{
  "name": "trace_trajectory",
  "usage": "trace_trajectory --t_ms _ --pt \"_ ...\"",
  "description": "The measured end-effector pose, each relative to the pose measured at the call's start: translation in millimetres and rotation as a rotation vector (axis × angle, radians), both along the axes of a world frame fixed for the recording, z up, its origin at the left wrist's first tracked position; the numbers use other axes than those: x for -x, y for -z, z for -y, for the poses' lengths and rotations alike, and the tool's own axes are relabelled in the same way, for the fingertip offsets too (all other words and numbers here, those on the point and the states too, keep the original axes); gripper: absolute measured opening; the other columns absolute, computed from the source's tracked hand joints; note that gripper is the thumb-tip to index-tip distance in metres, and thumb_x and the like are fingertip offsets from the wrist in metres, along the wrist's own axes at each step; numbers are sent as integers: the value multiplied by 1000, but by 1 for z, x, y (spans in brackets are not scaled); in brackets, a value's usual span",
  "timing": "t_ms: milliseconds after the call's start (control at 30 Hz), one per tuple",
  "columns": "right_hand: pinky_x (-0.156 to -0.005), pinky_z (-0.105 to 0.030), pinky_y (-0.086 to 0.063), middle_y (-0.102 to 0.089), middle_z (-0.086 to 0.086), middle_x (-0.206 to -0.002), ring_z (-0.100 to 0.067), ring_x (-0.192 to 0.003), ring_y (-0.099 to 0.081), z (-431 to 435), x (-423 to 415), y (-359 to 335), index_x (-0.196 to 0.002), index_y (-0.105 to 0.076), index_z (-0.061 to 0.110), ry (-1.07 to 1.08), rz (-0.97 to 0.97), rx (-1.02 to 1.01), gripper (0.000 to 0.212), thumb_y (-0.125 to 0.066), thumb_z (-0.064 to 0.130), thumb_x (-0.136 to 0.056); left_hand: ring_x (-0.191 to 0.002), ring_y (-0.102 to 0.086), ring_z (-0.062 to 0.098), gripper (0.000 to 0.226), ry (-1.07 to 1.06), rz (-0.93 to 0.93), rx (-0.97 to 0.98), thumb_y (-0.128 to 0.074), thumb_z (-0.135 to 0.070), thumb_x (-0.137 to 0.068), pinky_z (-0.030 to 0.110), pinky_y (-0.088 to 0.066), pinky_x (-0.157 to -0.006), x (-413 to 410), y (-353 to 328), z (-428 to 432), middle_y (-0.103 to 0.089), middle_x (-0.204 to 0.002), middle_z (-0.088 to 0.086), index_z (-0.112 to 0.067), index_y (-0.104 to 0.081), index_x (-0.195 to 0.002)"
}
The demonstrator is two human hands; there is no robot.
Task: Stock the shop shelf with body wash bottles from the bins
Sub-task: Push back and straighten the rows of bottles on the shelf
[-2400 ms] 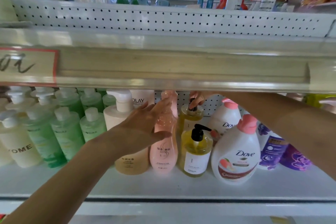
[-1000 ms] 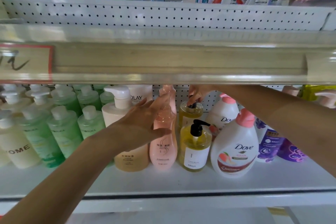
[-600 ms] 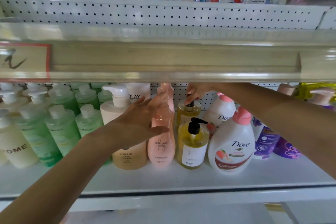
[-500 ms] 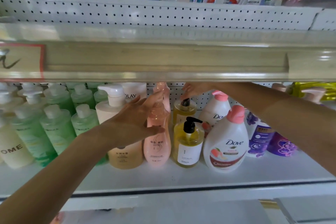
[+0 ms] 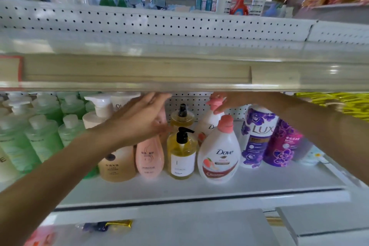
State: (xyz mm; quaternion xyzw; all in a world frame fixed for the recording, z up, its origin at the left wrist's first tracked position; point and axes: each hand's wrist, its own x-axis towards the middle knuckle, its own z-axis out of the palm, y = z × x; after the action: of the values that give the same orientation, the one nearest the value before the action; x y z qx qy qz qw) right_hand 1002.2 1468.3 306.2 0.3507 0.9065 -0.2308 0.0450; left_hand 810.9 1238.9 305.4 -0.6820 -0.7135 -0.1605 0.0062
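body wash bottles [image 5: 218,152] near shelf [image 5: 199,187] edge

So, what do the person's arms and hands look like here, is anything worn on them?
Both forearms are bare as far as the picture shows: no sleeves, gloves or watch visible. The left hand and right hand show no rings that I can make out; the picture is slightly blurred.

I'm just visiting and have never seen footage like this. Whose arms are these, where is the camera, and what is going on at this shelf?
No machine here: a person wears a camera on the head, looking forward and down, so both arms reach into view. The shelf holds body wash: green bottles, a pink bottle, a yellow pump bottle, a Dove bottle and purple Lux bottles. The left hand rests open against the pink bottle's neck. The right hand touches the pink cap of the rear Dove bottle; whether it grips is unclear.
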Motion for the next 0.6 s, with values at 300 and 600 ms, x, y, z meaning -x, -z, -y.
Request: trace_trajectory --t_ms 300,600 --pt "-82 -19 -44 -51 21 -81 0 -78 -57 -1 5 13 -95 -54 12 91 -121 -35 13 -64 12 -89 -129 -43 23 63 58 94 209 -62 -37 -89 35 -40 -104 -52 26 -66 -41 -145 6 -16 -37 -143" --pt "-68 -5 -38 -63 6 -93 -12 -93 -55 -7 3 28 -111 -63 1 168 -365 -119 40 -78 11 -75 -106 -55 18 24 -229 634 -100 -56 -37 -93 34 -44 -95 -50 99 -69 -56 -115 0 -25 -50 -112"
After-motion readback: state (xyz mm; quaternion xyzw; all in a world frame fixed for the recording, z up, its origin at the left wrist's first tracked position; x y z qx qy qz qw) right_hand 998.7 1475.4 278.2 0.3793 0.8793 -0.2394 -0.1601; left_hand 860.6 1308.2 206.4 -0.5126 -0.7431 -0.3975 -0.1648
